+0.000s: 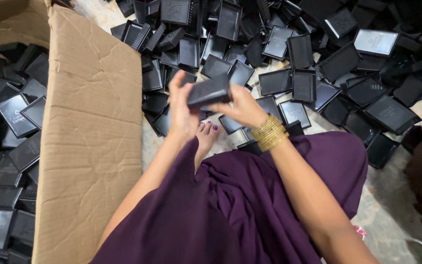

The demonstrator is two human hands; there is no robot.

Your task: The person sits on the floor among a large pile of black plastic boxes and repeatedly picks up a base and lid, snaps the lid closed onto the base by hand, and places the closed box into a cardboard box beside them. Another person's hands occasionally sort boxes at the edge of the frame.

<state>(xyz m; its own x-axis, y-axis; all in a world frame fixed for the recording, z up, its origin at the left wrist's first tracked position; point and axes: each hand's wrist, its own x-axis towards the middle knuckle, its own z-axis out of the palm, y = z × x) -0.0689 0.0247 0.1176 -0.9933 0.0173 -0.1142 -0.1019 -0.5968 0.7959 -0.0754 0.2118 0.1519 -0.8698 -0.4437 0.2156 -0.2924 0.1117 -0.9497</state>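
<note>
At nine o'clock stands a cardboard box [91, 142], its flap folded out, black lids [13, 115] stacked inside. At centre your left hand [181, 115] is clamped on the left end of a black rectangular case [210, 91] — held level, clear of the floor. Your right hand [242, 108], gold bangles [268, 132] at the wrist, grips its right end from beneath. From twelve to three o'clock — a loose heap of black trays [318, 73] covers the floor.

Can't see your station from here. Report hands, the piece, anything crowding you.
Left hand and right hand both gripping one black plastic case, held above the floor. Loose pile of black cases ahead. Cardboard box close on left.
</note>
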